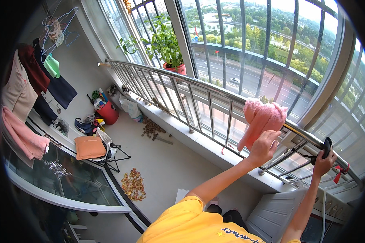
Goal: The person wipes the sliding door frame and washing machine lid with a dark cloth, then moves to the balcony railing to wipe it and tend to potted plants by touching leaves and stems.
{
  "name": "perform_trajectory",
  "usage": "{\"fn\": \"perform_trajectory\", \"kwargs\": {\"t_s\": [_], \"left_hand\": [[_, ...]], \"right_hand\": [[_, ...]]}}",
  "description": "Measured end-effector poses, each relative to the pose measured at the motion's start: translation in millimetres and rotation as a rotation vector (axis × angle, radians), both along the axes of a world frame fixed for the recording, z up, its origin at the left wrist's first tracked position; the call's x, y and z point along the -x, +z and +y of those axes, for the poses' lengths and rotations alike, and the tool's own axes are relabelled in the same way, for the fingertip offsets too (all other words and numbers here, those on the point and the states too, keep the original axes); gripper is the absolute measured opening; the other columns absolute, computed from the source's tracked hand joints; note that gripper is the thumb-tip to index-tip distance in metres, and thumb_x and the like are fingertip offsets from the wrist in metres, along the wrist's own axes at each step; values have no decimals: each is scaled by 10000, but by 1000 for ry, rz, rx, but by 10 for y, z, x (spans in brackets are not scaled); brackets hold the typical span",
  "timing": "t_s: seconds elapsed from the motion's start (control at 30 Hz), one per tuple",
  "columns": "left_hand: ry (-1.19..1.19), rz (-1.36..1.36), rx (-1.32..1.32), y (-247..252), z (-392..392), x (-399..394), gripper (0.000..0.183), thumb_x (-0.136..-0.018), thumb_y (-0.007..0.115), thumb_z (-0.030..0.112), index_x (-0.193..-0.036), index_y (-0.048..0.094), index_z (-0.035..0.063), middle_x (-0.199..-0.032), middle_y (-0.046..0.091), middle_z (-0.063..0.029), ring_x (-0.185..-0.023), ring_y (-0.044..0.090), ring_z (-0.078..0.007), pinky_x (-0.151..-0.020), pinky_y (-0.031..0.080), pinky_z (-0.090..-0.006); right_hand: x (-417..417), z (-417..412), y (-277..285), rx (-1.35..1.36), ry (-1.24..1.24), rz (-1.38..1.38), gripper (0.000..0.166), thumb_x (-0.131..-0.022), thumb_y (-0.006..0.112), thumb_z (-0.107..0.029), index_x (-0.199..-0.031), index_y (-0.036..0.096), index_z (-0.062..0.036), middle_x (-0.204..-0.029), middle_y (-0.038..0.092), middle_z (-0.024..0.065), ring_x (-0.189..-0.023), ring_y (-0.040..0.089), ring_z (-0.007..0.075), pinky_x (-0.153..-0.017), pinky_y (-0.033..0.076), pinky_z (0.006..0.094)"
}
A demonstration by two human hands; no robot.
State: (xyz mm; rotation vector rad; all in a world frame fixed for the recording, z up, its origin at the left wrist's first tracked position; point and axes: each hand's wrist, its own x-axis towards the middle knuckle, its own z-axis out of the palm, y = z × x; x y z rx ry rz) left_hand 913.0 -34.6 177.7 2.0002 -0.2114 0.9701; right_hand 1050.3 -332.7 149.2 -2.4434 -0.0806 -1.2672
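A pink terry towel (264,117) hangs bunched over the stainless steel handrail (211,86) of the window railing. My left hand (264,148) is at the towel's lower right side with fingers curled; whether it pinches the cloth is unclear. Farther right, my right hand (325,161) holds a black object (327,147), perhaps a strap or handle, against the rail. A red ribbon (340,173) is tied to the rail just beyond that hand.
Below my right arm stands a white appliance (334,209) beside a ribbed white panel (272,209). A folding stool with an orange cushion (90,148), drying peels (133,186), a red bucket (108,113) and hanging clothes are at left. A potted plant (167,45) stands behind the railing.
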Motion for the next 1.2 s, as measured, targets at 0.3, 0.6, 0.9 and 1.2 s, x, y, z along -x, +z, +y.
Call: {"fn": "perform_trajectory", "kwargs": {"t_s": [0.3, 0.6, 0.9, 1.2], "left_hand": [[168, -53, -176, 119, 384, -277, 399, -825, 574, 31, -1223, 546, 7, -1209, 536, -179, -1126, 505, -360, -979, 419, -426], [361, 28, -373, 18, 769, -558, 445, -827, 567, 53, -1268, 519, 8, -1305, 482, -187, -1264, 418, -371, -1102, 305, -473], [406, -100, -164, 68, 1360, -329, 365, -807, 535, -32, -1170, 567, -31, -1157, 571, -191, -1100, 535, -374, -957, 442, -431], [482, -226, -201, 59, 2723, -503, 278, -804, 529, -52, -1044, 645, 25, -1049, 638, -113, -1002, 588, -306, -889, 472, -399]], "right_hand": [[-419, -1158, -358, -244, -267, -31, 498, -923, 558, -394, -1145, 612, 49, -1050, 615, 254, -989, 559, 410, -896, 415, 458], [686, 1257, 590, -410, 795, -105, 403, -803, 528, -59, -1194, 569, 26, -1149, 523, 170, -1082, 499, 297, -987, 347, 399], [346, 2329, 889, -564, 1001, 121, 364, -859, 578, -38, -1215, 569, 36, -1119, 534, 125, -1058, 527, 228, -964, 380, 322], [37, 2990, 1052, -513, 760, 58, 355, -893, 588, -73, -1236, 574, 16, -1098, 539, 94, -1035, 530, 197, -930, 421, 295]]}}
